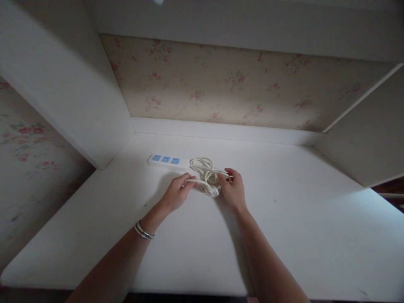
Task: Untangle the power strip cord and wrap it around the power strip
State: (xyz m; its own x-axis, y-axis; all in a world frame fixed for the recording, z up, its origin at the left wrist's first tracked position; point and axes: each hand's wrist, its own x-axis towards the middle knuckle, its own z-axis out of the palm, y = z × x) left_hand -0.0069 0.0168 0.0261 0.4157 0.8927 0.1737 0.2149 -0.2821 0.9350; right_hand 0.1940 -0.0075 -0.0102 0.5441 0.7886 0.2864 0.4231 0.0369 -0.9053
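A white power strip [184,163] with three blue socket panels lies on the white desk, a little beyond my hands. Its white cord [205,166] is bunched in loose, tangled loops to the right of the strip. My left hand [179,191] pinches a loop of the cord on the near left side of the bundle. On the right side, my right hand [232,187] has its fingers closed round another part of the cord. Between the hands, at the near end of the bundle, sits a whitish lump [214,192], perhaps the plug.
The white desk [303,219] runs to a low back ledge [227,129] below floral wallpaper. Upright white panels [78,84] stand at left and right, and a shelf [240,25] overhangs the back. Silver bangles [143,230] circle my left wrist.
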